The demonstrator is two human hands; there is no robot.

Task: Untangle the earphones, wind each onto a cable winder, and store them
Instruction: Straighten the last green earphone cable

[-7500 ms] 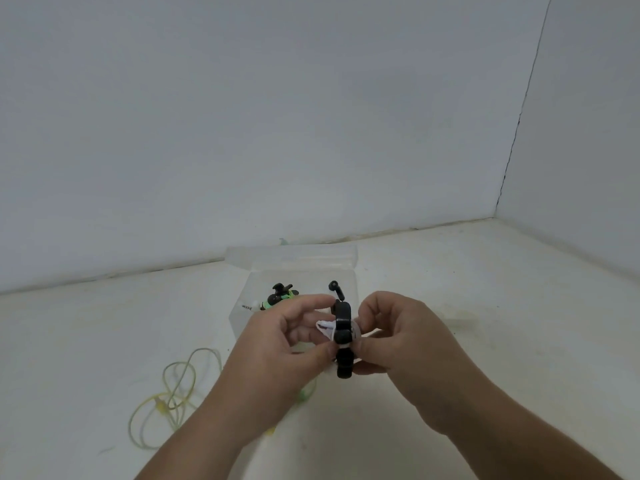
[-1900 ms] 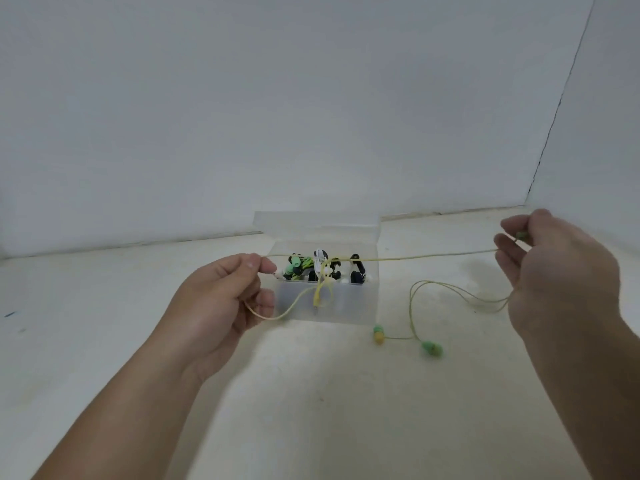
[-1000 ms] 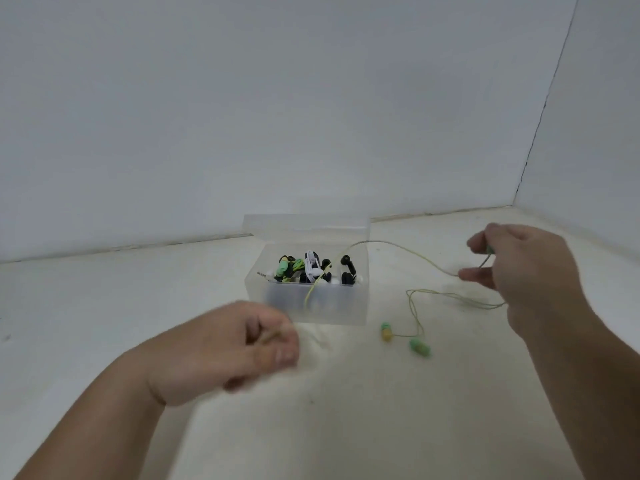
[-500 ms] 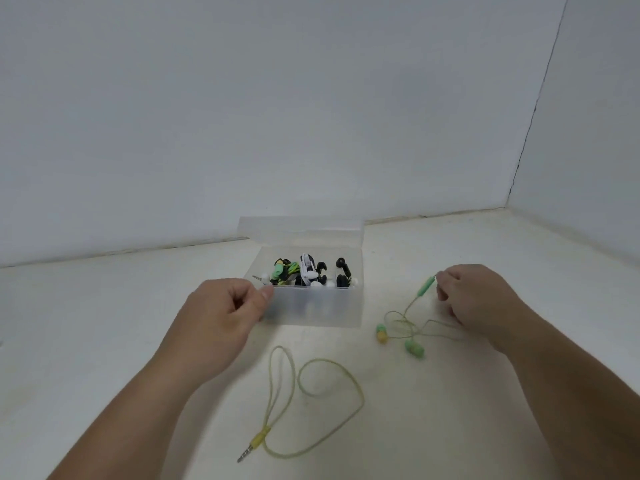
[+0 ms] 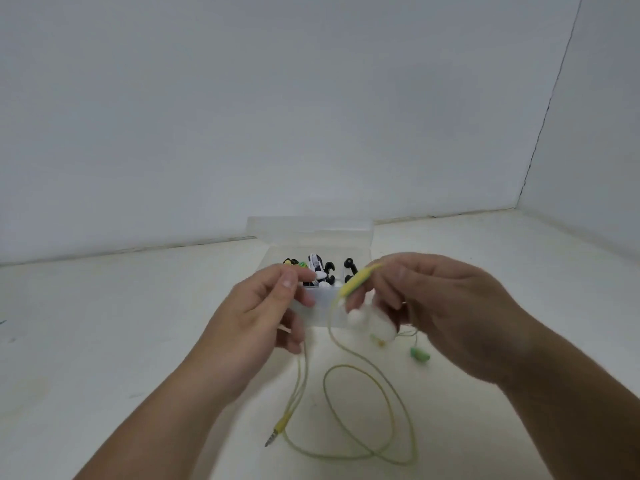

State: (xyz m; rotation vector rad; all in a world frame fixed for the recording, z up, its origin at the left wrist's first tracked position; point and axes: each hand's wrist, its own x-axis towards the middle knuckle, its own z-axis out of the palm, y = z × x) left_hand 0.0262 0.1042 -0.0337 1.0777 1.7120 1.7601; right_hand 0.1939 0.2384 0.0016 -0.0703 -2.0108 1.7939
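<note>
Winding looks ready to begin on the yellow earphone cable [image 5: 360,407]. Its loose loops lie on the table [image 5: 104,341] at 6 o'clock of the hands, with the jack [image 5: 275,433] at 7 o'clock. The right hand [image 5: 450,317] pinches the upper end of the inline remote [image 5: 356,280], and a blurred white cable winder [image 5: 375,323] sits against its lower fingers. The left hand [image 5: 263,317] has curled fingers; whether they hold a strand is unclear. A good start would seat the cable on the winder, then feed slack through the left fingers under light tension so the loops never cross. A green earbud [image 5: 420,355] is at 4 o'clock of the winder. The clear box [image 5: 311,233], holding wound sets, stands just behind at 12 o'clock. Open surface lies at 3 and 9 o'clock, and the walls are well apart.
</note>
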